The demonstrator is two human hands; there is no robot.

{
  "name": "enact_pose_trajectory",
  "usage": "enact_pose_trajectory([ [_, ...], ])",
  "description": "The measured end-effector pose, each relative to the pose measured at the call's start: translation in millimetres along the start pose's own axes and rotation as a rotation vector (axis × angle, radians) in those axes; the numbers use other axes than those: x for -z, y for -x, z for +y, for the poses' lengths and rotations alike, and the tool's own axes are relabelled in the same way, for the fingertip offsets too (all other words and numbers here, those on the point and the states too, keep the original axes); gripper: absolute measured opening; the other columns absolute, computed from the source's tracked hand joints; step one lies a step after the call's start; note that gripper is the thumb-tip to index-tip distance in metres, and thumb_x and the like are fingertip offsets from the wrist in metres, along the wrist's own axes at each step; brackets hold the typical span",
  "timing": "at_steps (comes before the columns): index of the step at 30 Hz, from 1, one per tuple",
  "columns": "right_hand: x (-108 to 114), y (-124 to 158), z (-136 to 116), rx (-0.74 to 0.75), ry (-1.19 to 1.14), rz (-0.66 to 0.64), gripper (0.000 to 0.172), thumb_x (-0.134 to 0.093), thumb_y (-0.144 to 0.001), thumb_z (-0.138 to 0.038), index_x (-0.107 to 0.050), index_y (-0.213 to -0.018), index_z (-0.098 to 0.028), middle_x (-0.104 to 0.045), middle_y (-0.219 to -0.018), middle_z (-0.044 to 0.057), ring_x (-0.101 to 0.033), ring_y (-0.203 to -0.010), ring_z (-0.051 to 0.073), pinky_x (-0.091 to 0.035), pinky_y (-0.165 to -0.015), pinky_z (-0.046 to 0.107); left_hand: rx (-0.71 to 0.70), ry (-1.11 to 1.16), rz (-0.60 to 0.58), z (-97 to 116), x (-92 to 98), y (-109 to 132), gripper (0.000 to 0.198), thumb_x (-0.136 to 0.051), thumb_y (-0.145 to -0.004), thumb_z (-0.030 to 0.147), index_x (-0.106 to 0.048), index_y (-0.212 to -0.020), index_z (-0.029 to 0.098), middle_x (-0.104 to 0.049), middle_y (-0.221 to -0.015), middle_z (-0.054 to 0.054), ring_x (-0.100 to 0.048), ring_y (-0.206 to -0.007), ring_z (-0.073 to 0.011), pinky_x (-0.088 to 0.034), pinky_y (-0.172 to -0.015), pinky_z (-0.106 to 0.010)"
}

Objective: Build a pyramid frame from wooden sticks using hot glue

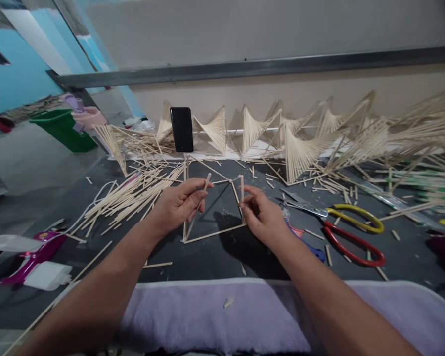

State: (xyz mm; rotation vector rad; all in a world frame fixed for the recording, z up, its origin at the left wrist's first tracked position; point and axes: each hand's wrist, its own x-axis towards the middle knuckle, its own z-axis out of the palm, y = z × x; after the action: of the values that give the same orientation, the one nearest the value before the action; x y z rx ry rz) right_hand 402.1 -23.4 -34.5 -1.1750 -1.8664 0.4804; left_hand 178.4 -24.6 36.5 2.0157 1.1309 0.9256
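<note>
A thin wooden stick [207, 181] slants up from my left hand [180, 202], pinched between thumb and fingers. Below and between the hands stands an open frame of pale sticks [215, 233] on the dark table, with short upright posts at its corners. My right hand [261, 212] has its fingers closed round the upright at the frame's right front corner. The lower end of the left stick is partly covered by my fingers, near the frame's left side.
Loose sticks [129, 198] lie left, near a magenta glue gun [40, 252]. Large scissors [341, 220] with yellow and red handles lie right. Behind stand a black phone [182, 129] and several fan-shaped stick structures [257, 126]. A lilac cloth [215, 306] covers the near edge.
</note>
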Motion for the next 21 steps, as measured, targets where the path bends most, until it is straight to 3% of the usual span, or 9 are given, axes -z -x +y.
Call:
enact_pose_trajectory([
  [21,0.5,0.1,1.5,0.003,0.0,-0.035,0.041,-0.047,-0.08,-0.018,-0.044,-0.121,-0.023,-0.064,-0.08,0.001,-0.06,-0.064,0.013,-0.046,-0.063,0.024,0.012,-0.017,-0.044,-2.3,-3.8,-0.8,0.031,-0.042,-0.089,0.036,-0.054,-0.11,0.018,-0.057,-0.062,0.002,-0.046,-0.04,-0.0046,-0.037,-0.04,-0.015],
])
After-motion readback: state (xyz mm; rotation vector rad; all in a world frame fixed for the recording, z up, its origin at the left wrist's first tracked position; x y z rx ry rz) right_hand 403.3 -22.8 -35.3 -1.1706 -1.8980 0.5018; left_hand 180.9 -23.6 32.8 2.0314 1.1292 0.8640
